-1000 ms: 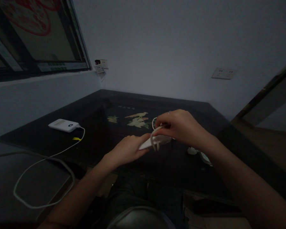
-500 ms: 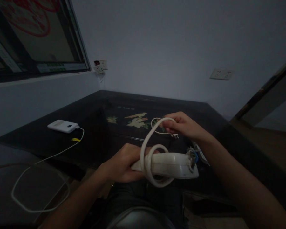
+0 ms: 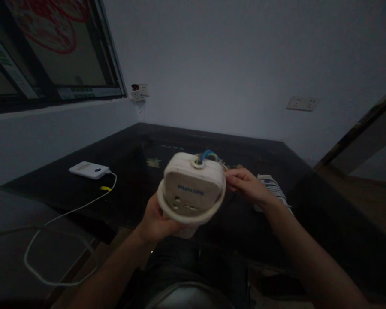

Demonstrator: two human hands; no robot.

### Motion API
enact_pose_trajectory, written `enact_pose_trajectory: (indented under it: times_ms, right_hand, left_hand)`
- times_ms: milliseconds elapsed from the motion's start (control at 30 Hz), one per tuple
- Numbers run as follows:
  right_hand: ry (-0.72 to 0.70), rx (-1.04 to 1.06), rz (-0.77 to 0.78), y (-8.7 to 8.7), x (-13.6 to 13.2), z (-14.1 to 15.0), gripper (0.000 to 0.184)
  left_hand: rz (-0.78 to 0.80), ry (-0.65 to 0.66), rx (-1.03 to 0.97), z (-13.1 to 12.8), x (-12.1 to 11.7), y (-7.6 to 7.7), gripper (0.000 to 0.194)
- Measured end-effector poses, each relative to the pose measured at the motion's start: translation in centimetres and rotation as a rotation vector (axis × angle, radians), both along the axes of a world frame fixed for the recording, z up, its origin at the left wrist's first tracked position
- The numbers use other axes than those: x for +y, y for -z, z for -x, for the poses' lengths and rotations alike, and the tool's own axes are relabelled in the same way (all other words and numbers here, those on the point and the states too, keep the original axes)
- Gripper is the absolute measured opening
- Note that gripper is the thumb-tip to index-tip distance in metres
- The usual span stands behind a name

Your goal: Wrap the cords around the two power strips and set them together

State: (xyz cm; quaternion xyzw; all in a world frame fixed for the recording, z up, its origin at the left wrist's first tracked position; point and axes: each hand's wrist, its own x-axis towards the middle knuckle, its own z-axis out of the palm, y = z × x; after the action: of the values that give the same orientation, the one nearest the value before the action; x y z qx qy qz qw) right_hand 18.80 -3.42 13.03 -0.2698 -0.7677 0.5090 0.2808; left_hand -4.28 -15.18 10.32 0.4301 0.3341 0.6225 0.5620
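A white power strip (image 3: 186, 184) is raised over the table with its socket face and blurred blue lettering towards me. Blue and other bare-looking wires (image 3: 209, 155) come out of a hole in its end. My left hand (image 3: 157, 221) is closed around the strip from the left and below. A thick white cord (image 3: 193, 218) loops round the strip. On the right, my right hand (image 3: 246, 183) pinches near the strip's edge, with its fingertips closed on what looks like the cord; the exact contact is partly hidden.
A white power bank (image 3: 88, 170) with a plugged-in white cable (image 3: 73, 210) lies on the black table (image 3: 122, 150) at left, near a yellow tag (image 3: 106, 188). Behind my right wrist sits a cord-wrapped white object (image 3: 275, 189). Wall sockets (image 3: 302, 103) are at the back.
The power strip has swung from side-on to end-up, its socket face now towards me. My right hand has drawn the cord round it, and the cord's large upper loop now lies round the strip.
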Motion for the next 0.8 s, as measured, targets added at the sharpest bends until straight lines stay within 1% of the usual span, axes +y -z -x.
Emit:
enact_pose_trajectory:
  times_ms: [100, 167, 300, 400, 467, 533, 600, 633, 733, 800]
  right_hand:
    - [0.05, -0.061, -0.023, 0.2, -0.6, -0.2, 0.047]
    - [0.062, -0.111, -0.037, 0.2, -1.0, -0.4, 0.049]
    - [0.097, -0.195, -0.098, -0.1, -1.9, -0.6, 0.05]
    - [0.153, -0.256, -0.17, -0.1, -2.5, -0.5, 0.047]
    - [0.199, -0.29, -0.243, 0.1, -2.8, -0.3, 0.04]
    - [0.249, -0.308, -0.335, 0.5, -3.3, -0.1, 0.028]
    - [0.286, -0.337, -0.42, 0.8, -3.9, 0.1, 0.02]
    - [0.301, -0.365, -0.451, 1.0, -4.2, 0.2, 0.019]
    - [0.339, -0.479, -0.525, 1.1, -5.4, 0.2, 0.026]
    - [0.373, -0.538, -0.596, 1.0, -5.9, 0.1, 0.027]
  left_hand:
    - [-0.198, -0.003, 0.054, 0.0, 0.8, 0.2, 0.052]
    - [-0.224, -0.028, 0.056, 0.0, 1.1, 0.1, 0.051]
    - [-0.211, -0.069, 0.031, 0.0, 1.7, -0.2, 0.05]
    - [-0.156, -0.061, 0.026, 0.1, 2.3, -0.3, 0.048]
    - [-0.098, -0.07, 0.028, 0.2, 2.9, -0.3, 0.046]
    - [-0.049, -0.112, 0.028, 0.5, 3.6, -0.2, 0.044]
    - [-0.018, -0.174, 0.028, 0.9, 4.3, 0.1, 0.044]
    - [-0.007, -0.202, 0.033, 1.1, 4.7, 0.3, 0.043]
    - [0.024, -0.245, 0.063, 1.8, 5.7, 1.2, 0.042]
    - [0.048, -0.229, 0.078, 2.0, 6.1, 1.7, 0.042]
